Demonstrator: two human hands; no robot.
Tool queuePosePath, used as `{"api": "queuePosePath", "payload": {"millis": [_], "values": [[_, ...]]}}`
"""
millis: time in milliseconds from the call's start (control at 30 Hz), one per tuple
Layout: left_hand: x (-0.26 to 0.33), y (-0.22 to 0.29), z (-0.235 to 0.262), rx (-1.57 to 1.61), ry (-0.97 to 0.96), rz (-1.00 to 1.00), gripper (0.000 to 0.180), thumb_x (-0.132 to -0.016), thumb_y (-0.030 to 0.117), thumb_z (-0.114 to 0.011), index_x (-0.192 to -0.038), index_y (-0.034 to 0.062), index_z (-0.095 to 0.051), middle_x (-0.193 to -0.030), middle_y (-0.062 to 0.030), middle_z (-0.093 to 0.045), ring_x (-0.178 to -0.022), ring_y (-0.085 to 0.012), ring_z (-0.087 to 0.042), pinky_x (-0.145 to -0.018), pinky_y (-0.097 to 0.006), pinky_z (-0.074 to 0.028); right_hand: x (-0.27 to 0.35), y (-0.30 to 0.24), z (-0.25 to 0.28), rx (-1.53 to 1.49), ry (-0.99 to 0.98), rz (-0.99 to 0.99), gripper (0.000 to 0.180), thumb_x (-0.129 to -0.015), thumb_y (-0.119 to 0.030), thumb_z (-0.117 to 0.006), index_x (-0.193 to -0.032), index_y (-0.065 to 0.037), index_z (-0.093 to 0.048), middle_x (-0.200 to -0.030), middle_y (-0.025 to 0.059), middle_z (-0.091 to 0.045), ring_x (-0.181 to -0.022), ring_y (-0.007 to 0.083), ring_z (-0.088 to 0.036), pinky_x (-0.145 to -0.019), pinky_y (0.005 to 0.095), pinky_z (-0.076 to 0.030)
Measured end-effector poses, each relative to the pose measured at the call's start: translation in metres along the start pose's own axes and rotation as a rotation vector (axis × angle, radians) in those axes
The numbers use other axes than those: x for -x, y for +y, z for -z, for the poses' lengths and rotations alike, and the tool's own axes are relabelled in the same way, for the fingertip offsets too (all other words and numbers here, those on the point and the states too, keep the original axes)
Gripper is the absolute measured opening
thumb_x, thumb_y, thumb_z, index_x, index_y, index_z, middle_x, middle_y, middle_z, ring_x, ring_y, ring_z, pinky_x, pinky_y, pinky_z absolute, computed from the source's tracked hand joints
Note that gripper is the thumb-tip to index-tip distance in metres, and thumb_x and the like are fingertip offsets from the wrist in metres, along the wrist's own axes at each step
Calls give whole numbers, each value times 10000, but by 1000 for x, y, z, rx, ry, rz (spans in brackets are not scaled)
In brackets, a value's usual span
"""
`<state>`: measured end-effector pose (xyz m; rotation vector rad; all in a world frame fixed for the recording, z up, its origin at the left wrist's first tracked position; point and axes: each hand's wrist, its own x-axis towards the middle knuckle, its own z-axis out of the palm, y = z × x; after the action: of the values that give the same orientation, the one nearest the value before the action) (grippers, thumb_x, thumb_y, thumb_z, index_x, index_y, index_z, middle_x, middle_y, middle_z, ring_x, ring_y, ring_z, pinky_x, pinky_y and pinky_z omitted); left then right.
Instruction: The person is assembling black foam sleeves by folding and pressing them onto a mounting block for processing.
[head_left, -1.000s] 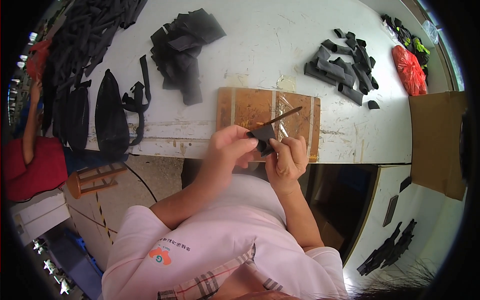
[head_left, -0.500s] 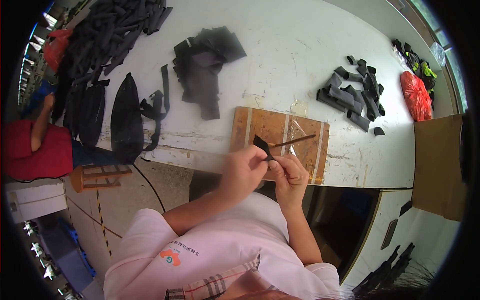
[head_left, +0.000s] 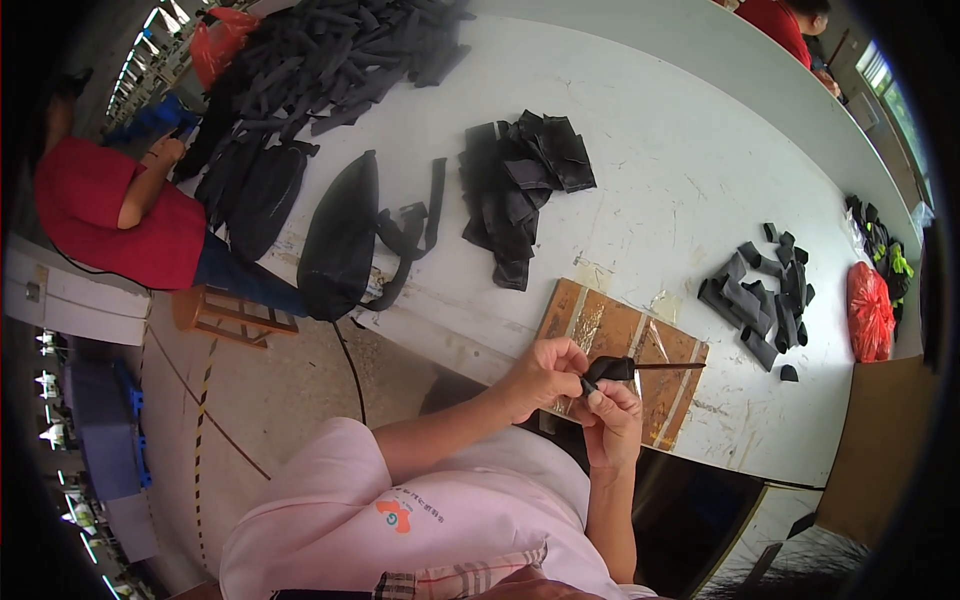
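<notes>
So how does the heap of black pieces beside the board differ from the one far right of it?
The heap left of the board is floppy, flat fabric sheets piled loosely; the right heap is smaller, of short, stiffer-looking strips. The left heap lies farther from both hands. Both are black and rest on the white table.

White table (head_left: 690, 170); wooden board (head_left: 600, 325); black pieces (head_left: 520, 185)

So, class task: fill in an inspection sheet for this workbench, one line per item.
Surface: white table, scuffed; brown board at the near edge.
Job's things: small black piece with a thin stick, held over the board.
Clutter: strap pile, cut pieces, black bags, red bag.
Hands: left hand and right hand both pinch the piece.
Cables: nothing seen.
Surroundings: person in red, wooden stool.
</notes>
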<state>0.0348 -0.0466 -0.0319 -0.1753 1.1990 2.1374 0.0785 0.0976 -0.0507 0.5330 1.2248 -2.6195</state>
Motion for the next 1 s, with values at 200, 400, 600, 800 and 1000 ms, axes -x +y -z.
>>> {"api": "queuePosePath", "payload": {"millis": [200, 400, 600, 800, 1000], "values": [[-12, -17, -14, -911, 504, -974, 160, -713, -35, -483, -867, 2, -501, -708, -105, -561, -532, -104, -538, -509, -266, -443, -4, 2, -1, 34, -155, -27, 115, -821, -147, -587, -814, -41, -542, -682, 12, -539, -570, 90, -482, -505, 201, -385], [4, 2, -14, -187, 71, -248, 183, -727, -51, -486, -903, -2, -488, -802, -53, -575, -600, -65, -517, -495, -199, -401, 0, -5, -2, -10, -12, -13, 99, -803, -145, -610, -802, -67, -548, -658, -17, -532, -585, 80, -497, -557, 195, -413], [12, 1, -18, 625, -690, 247, 419, -734, -62, -501, -1145, -8, -442, -825, -33, -538, -585, -24, -459, -457, -165, -344, 17, -20, -10, -89, -220, 259, 150, -767, -147, -650, -780, -33, -554, -867, 48, -509, -789, 123, -490, -683, 225, -410], [15, 3, -41, -713, 83, -701, 174, -775, -51, -556, -941, 1, -559, -828, -42, -570, -738, -76, -550, -607, -210, -446, 20, -38, -16, 479, 18, 541, 122, -807, -85, -597, -752, -9, -519, -800, 19, -528, -654, 60, -426, -592, 182, -346], [10, 36, -62, 24, -98, -246, 93, -824, 4, -535, -913, 8, -507, -833, -60, -577, -498, -18, -454, -418, -156, -353, 22, -81, -39, 656, 43, 564, 150, -833, -106, -564, -726, -24, -496, -702, -12, -495, -597, 45, -395, -527, 185, -325]]}}
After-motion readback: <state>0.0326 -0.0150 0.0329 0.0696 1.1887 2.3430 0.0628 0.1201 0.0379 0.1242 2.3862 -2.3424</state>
